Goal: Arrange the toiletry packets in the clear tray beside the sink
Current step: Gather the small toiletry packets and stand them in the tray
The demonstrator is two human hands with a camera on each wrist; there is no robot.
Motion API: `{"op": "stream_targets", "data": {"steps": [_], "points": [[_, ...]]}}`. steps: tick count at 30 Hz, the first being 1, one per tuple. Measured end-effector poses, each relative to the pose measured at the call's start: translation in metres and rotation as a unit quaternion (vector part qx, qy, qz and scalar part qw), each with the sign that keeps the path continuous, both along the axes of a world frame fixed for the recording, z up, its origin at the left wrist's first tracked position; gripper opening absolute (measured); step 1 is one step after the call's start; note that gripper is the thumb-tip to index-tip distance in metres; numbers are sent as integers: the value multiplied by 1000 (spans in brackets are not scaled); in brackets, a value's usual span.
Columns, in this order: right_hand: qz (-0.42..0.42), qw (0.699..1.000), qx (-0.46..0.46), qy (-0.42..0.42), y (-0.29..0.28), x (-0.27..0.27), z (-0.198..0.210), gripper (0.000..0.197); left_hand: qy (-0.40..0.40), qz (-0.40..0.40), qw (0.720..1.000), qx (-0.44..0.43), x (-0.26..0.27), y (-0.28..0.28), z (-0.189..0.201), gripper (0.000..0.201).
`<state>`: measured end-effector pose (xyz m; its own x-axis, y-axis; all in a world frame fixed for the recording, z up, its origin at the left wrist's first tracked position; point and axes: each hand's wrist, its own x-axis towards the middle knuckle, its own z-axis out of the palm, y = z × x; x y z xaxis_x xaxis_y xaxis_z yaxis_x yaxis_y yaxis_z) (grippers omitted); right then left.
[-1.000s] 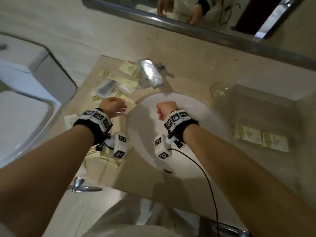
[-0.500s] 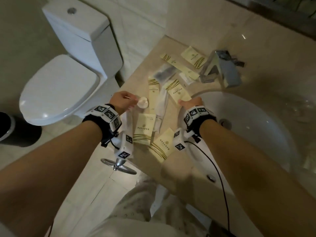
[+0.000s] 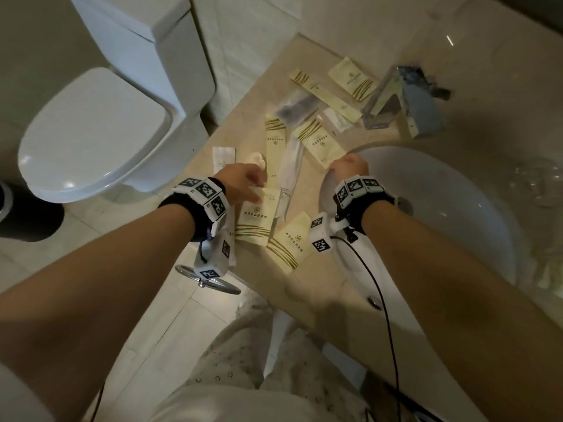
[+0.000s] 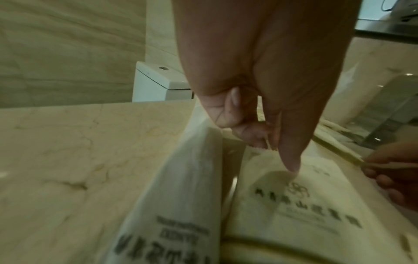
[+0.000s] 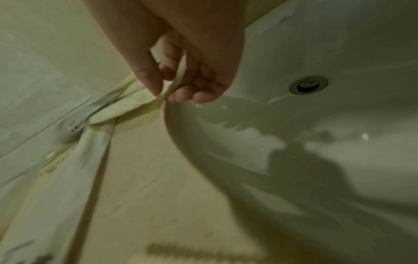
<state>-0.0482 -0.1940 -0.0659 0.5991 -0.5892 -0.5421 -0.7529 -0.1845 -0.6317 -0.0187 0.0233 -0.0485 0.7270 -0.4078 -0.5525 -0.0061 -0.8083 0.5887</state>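
Several pale yellow and white toiletry packets lie scattered on the beige counter (image 3: 253, 95) left of the sink. My left hand (image 3: 254, 185) (image 4: 260, 142) reaches over them, its straight index fingertip pressing the top of a yellow packet (image 3: 256, 219) (image 4: 305, 205). A white sachet (image 4: 181, 187) lies just left of it. My right hand (image 3: 338, 169) (image 5: 164, 94) pinches the near corner of another yellow packet (image 3: 320, 143) (image 5: 133, 103) at the sink rim, lifting that corner. The clear tray (image 3: 551, 257) shows only dimly at the far right edge.
The white sink basin (image 3: 441, 223) fills the right side, with a chrome faucet (image 3: 405, 102) behind it and a glass (image 3: 545, 187) beyond. A toilet (image 3: 91, 132) stands left of the counter, a dark bin (image 3: 27, 214) beside it. A towel ring (image 3: 210, 278) juts out below the counter front.
The view swung left from the tray to the scattered packets. My right hand reached the sink rim and pinched a packet corner. My left hand came down onto a yellow packet.
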Motion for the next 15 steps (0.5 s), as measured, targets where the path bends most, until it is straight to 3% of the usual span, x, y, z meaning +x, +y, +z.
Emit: {"op": "stream_targets", "data": {"steps": [2,6,9,11,15], "points": [[-35,999,5,-10,-1,-1,0,3,-15,3,1000,6,-1,-1,-1,34],[-69,997,26,14,-6,2,-13,54,-31,-9,999,12,1,-1,1,22],[-61,997,30,30,-4,1,-17,72,-19,-28,999,24,0,-3,2,26],[-37,998,33,44,2,-2,-8,64,-9,-45,999,23,-1,-4,3,31],[14,999,20,46,5,1,-1,27,-37,-86,995,33,-2,-3,0,23]]}}
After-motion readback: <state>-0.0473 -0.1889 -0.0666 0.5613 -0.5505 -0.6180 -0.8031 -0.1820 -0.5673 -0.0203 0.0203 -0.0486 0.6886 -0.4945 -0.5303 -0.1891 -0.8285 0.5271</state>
